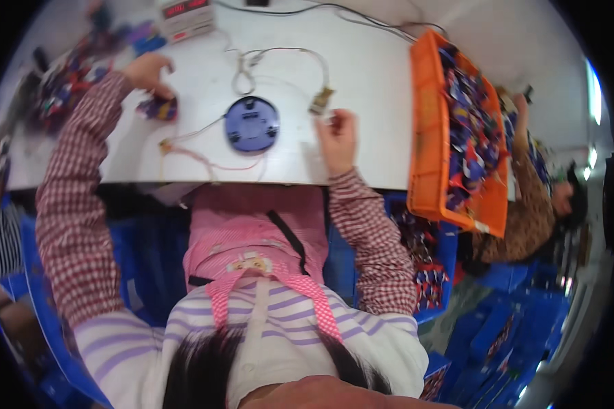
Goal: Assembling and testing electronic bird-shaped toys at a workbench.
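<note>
My left hand is over the left part of the white table, fingers curved and apart, with nothing visible in them. Just below its fingertips lies a small purple, blue and red part. My right hand is right of centre with thumb and fingers curled together; what they hold, if anything, is too blurred to make out. At its fingertips is a small brass-coloured piece on the end of a wire. Between my hands sits a round blue-purple disc-shaped device with dark spots, and thin wires run beside it.
A digital display unit stands at the far left. Colourful small parts are heaped at the table's left. An orange crate full of similar parts is at the right edge. Beyond it another person works. Blue bins stand below the table.
</note>
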A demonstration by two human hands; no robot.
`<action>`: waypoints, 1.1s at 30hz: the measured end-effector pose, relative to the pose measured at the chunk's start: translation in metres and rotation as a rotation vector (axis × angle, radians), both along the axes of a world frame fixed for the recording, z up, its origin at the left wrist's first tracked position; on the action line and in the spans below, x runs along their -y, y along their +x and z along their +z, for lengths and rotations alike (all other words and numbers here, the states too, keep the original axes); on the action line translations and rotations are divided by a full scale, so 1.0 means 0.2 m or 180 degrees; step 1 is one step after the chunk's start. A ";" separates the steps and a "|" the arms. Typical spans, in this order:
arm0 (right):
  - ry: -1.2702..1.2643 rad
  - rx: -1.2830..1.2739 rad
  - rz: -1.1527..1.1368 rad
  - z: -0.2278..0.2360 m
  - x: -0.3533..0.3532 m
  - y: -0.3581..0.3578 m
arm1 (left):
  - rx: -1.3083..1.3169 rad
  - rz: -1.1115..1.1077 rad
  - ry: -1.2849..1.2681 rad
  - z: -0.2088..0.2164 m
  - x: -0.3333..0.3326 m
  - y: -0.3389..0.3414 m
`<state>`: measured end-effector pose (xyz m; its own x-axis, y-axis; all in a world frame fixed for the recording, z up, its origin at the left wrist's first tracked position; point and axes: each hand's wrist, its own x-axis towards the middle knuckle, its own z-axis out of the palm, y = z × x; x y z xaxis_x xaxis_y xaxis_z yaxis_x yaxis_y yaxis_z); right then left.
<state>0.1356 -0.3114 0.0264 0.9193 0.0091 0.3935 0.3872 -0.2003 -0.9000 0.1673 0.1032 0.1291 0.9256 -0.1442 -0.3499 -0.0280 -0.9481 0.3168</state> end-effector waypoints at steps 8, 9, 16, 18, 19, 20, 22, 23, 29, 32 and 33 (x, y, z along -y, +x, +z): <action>-0.1582 -0.0166 0.0165 0.18 -0.05 0.28 | 0.0588 0.0405 0.0159 0.02 0.03 -0.15; -0.1562 -0.0164 0.0238 0.18 -0.03 0.30 | 0.0570 0.0472 0.0188 0.03 0.04 -0.16; -0.1585 -0.1040 0.0550 0.22 -0.04 0.34 | 0.1258 0.0322 0.0543 -0.02 -0.02 -0.22; -0.1467 -0.0720 0.0397 0.19 -0.05 0.34 | 0.1709 0.0227 0.0550 -0.02 0.06 -0.24; -0.1504 -0.0738 0.0348 0.21 -0.07 0.30 | 0.2162 0.0168 0.0592 0.00 0.11 -0.25; -0.0959 -0.0889 0.0371 0.26 -0.11 0.26 | 0.2617 0.0130 0.0645 0.01 0.14 -0.28; -0.0151 -0.0947 0.0585 0.33 -0.19 0.20 | 0.2834 0.0326 0.0304 -0.04 0.24 -0.30; 0.0117 -0.0863 0.0776 0.34 -0.23 0.17 | 0.2588 0.0544 -0.0080 -0.11 0.32 -0.30; 0.0074 -0.0686 0.1201 0.29 -0.38 -0.02 | 0.3028 0.0871 -0.0332 -0.47 0.71 -0.42; 0.0041 -0.0667 0.1163 0.23 -0.40 -0.06 | 0.2987 0.0773 -0.1722 -0.52 0.69 -0.42; -0.0046 -0.0624 0.1156 0.22 -0.40 -0.06 | 0.2920 0.0729 -0.1764 -0.52 0.69 -0.41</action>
<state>0.1234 -0.2316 0.0711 0.9129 0.3510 0.2086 0.2565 -0.0955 -0.9618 0.0852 -0.0341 0.0258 0.8259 0.1398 0.5462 -0.3123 -0.6931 0.6496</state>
